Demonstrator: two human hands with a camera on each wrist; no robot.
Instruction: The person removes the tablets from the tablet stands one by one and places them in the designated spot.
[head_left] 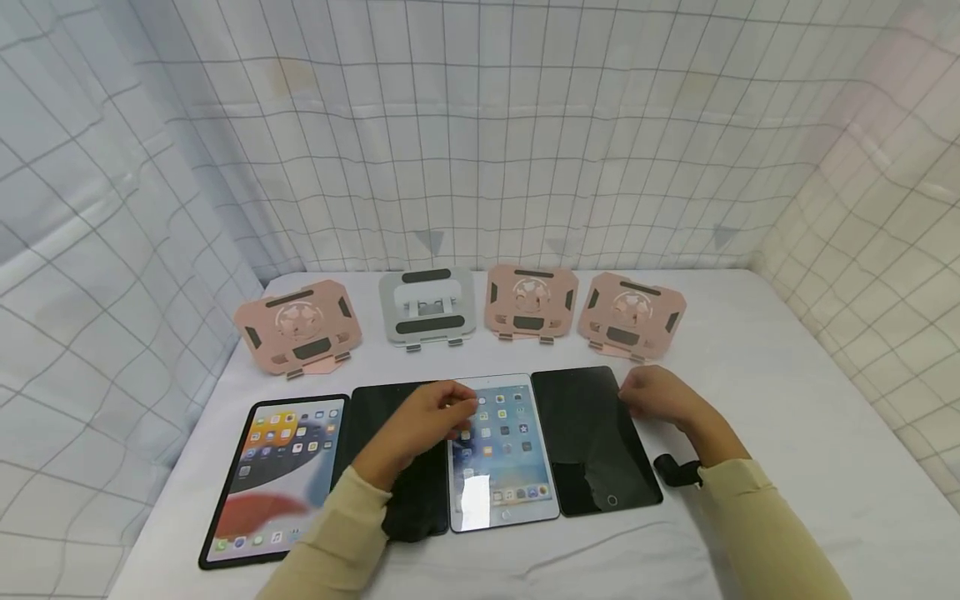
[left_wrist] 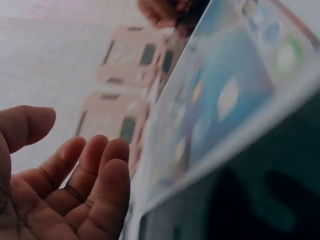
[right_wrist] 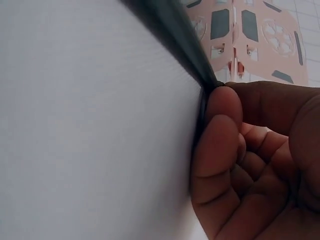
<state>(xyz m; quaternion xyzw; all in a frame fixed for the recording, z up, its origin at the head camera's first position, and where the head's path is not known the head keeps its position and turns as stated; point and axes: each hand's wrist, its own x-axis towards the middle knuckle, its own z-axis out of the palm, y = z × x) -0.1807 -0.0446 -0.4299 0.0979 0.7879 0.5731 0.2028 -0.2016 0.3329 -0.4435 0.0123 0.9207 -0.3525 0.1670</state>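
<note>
My left hand [head_left: 426, 414] is above the border between a black-screened tablet [head_left: 375, 417] and a white-framed tablet [head_left: 495, 504] with its home screen lit. Its fingers are loosely bent and hold nothing, as the fingers [left_wrist: 112, 185] in the left wrist view show. At the right edge of another black tablet [head_left: 585, 425] with a home button is my right hand [head_left: 660, 396]. In the right wrist view, its thumb and curled fingers [right_wrist: 217, 150] pinch a dark edge, seemingly that tablet's side.
At far left lies a larger lit tablet [head_left: 277, 475] with a black frame. Behind stand pink holders [head_left: 300, 325], [head_left: 531, 302], [head_left: 632, 315] and a grey holder [head_left: 427, 304]. A dark strap piece [head_left: 675, 470] is at the right wrist. Checked cloth [head_left: 480, 167] hangs around the white table [head_left: 787, 400].
</note>
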